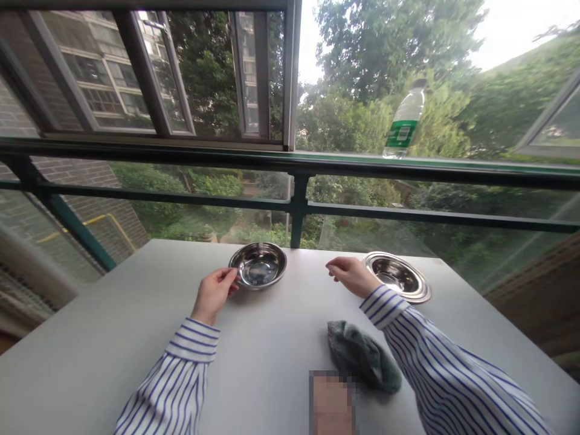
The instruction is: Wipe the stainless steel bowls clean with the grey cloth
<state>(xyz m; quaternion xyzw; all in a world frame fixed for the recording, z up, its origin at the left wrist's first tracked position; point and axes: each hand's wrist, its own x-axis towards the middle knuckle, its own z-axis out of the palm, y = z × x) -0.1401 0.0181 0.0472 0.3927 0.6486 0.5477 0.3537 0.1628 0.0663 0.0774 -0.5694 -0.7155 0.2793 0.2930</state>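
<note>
The left hand [214, 294] closes its fingers on the rim of the steel bowl [259, 264], near the far edge of the table [113, 314]. The right hand [351, 276] rests just beside a second bowl [401, 277], its fingers half open and holding nothing.

The left hand [212, 294] hides fingertips under the bowl [260, 266] rim (a pixelated patch [333, 400] cut off below).

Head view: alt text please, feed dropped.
The left hand holds the rim of a steel bowl on a white table; the right hand is beside a second bowl. A grey-green cloth lies by the right sleeve; a water bottle stands on the window ledge.
</note>
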